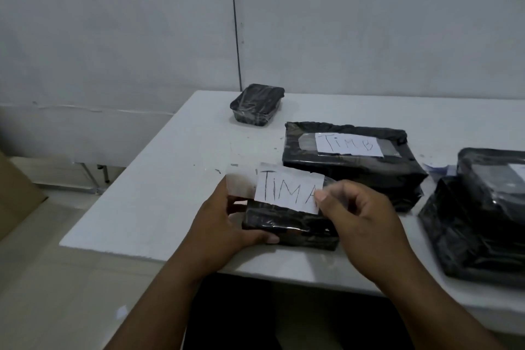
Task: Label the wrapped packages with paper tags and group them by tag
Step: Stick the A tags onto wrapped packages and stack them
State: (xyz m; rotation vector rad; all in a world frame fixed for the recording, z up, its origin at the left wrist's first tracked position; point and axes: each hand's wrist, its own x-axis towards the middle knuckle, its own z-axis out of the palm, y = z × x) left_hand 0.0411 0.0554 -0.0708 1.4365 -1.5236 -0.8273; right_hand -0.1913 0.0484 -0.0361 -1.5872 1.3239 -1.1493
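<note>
A white paper tag (287, 192) reading "TIM A", stuck on a strip of clear tape, hangs just above a small black wrapped package (292, 229) near the table's front edge. My left hand (224, 224) pinches the tape's left end and its thumb lies along the package's front. My right hand (358, 219) pinches the tag's right end. Behind lies a larger black package (341, 170) bearing a tag (349, 145) reading "TIM B".
A small black wrapped package (257, 105) sits at the back of the white table (159, 202). At the right edge, black packages (483, 221) are stacked, the top one with a partly seen tag. A brown board (17, 193) leans at far left.
</note>
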